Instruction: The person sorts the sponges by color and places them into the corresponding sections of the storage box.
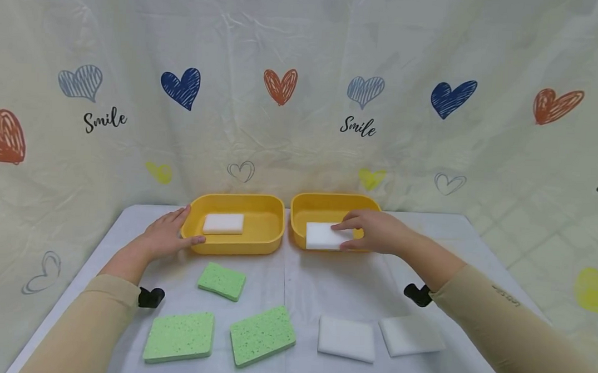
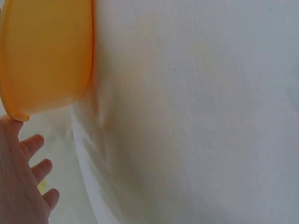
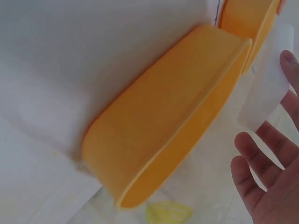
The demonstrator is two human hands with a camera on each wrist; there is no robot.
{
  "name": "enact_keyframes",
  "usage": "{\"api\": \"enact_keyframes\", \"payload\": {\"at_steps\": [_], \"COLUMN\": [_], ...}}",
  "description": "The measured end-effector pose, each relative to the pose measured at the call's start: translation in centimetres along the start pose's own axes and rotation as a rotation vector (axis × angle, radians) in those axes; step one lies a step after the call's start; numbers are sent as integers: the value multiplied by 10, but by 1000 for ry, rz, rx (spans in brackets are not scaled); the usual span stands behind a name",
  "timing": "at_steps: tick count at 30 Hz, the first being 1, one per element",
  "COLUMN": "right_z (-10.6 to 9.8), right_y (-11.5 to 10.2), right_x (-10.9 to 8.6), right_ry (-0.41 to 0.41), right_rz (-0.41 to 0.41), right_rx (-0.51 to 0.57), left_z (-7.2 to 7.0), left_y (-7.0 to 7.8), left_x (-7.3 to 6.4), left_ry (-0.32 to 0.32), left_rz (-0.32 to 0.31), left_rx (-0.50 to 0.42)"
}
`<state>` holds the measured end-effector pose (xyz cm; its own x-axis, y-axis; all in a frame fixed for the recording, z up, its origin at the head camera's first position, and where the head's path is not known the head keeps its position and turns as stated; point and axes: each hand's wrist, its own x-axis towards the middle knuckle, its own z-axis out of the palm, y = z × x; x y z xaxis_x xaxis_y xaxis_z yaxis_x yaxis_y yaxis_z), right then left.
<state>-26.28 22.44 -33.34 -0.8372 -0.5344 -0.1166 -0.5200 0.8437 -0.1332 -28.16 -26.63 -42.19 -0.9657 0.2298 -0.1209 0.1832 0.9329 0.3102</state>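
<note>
Right hand [image 1: 381, 232] pinches white block [image 1: 321, 236] above right-hand yellow tray [image 1: 314, 208]

The thumb and fingers close on the block's right end, the rest of it reaching leftward from the grip; the right wrist view shows it held clear of the tray's rim. The left hand [image 1: 163, 237], its fingers extended, touches the outer end of the left-hand yellow tray [image 1: 238, 247], in which a second white block [image 1: 223, 224] lies flat, just beyond the thumb. Nearer the person, on the white-covered table [image 1: 304, 289], are three green speckled sponges [image 1: 179, 337] to the left and two more white blocks [image 1: 346, 339] to the right. Lettering on the right sleeve [image 1: 479, 311] is too small to read. Behind, the heart-printed backdrop [image 1: 315, 37] reads "Smile" twice, with another word cut off at the right edge
</note>
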Motion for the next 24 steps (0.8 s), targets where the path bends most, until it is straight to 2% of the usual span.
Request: {"api": "enact_keyframes", "payload": {"at_steps": [11, 14, 21, 24], "right_z": [-13, -14, -9, -3], "right_y": [-43, -53, -69, -75], "right_x": [63, 77, 108, 122], "right_ry": [-40, -53, -77, -87], "right_rz": [-25, -48, -109, -107], "right_rx": [2, -16, -46, -57], "left_z": [2, 1, 0, 0], "left_y": [-3, -3, -3, -4], "left_x": [-1, -1, -1, 0], "left_ry": [29, 19, 2, -1], "left_rz": [15, 10, -2, -4], "left_rx": [-24, -18, -24, -23]}}
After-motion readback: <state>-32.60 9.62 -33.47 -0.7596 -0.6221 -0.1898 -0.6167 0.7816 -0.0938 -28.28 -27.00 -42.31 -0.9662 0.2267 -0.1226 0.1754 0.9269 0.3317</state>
